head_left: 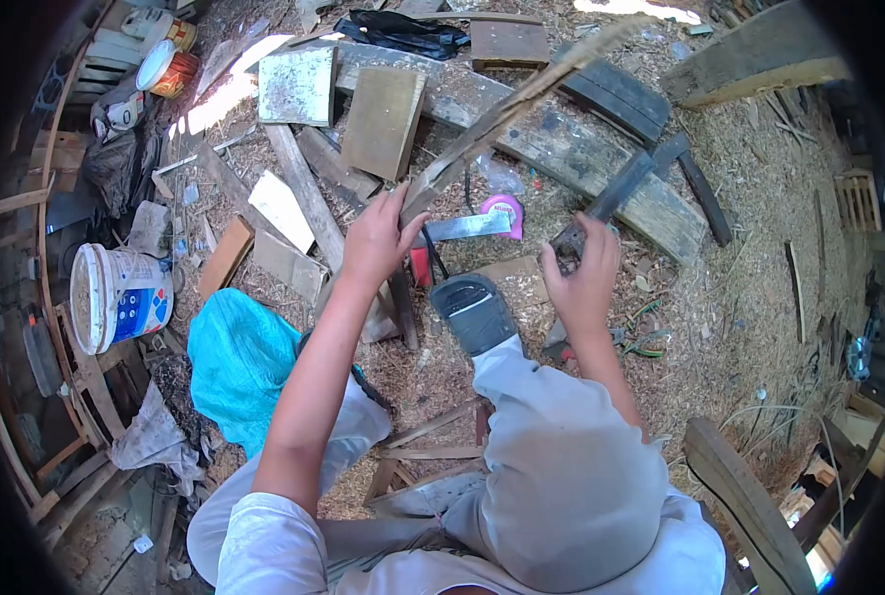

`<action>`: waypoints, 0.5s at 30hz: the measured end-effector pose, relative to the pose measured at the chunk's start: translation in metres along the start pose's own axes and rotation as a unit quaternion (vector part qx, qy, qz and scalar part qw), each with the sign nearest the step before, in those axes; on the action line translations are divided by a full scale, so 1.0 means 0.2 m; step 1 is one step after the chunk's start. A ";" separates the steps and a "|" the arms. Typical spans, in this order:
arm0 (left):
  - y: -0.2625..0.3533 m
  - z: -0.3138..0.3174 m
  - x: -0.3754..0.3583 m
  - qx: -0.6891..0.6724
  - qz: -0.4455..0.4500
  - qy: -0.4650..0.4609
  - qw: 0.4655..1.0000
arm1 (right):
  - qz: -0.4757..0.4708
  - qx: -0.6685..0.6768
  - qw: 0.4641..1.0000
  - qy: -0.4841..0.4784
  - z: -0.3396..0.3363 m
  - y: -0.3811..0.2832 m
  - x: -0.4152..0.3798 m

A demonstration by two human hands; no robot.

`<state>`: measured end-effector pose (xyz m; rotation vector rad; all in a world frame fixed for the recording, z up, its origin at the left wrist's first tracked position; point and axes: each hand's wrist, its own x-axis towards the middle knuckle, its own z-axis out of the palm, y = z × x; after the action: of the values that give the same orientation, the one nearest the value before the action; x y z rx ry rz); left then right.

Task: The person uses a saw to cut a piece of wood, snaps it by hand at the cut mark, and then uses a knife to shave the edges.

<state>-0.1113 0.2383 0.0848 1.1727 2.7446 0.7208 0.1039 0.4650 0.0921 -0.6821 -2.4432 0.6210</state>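
Here, left hand (378,238) wrapped around the lower end of a long wooden stick (507,109), fingers shut on it. Stick's long axis runs up and to the right from that hand, out over the thick plank (562,149) on the ground, its far end blurred near the top of the view. Right hand (583,283) closed around the handle of a hatchet-like tool (611,198); dark blade end points up and right, away from the body, roughly parallel with the stick and just to its right. The tool's head sits nearer the stick's lower section than its far tip. Between the two hands: a shoe (474,312) planted on the sawdust-strewn ground (740,297), a metal square (467,228) and a pink tape measure (504,210) just beyond it. Outward left: turquoise sack (239,362), white bucket (115,297) lying on its side, short offcut boards (383,119). Lower right, a curved timber piece (745,506). Whether the stick's bottom end rests on anything is hidden behind the left hand.
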 end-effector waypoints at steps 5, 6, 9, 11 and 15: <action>0.08 -0.18 0.02 0.067 0.076 -0.028 0.994 | -0.215 -0.051 0.973 0.072 -0.09 -0.20 0.41; 0.10 -0.21 0.03 0.087 0.097 -0.037 0.991 | -0.215 -0.052 0.972 0.073 -0.07 -0.19 0.46; 0.10 -0.24 0.05 0.106 0.148 -0.025 0.983 | -0.260 -0.009 0.954 -0.147 -0.01 -0.18 0.54; 0.08 -0.23 0.04 0.134 0.141 -0.025 0.981 | -0.281 -0.049 0.933 -0.219 0.07 -0.19 0.52; 0.04 -0.21 0.01 0.159 0.130 -0.035 0.978 | -0.261 -0.004 0.951 -0.165 0.26 -0.17 0.45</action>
<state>-0.1171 0.2279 0.1254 1.6080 2.7463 0.2503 -0.0051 0.4766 0.1030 0.0942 -2.7688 0.5361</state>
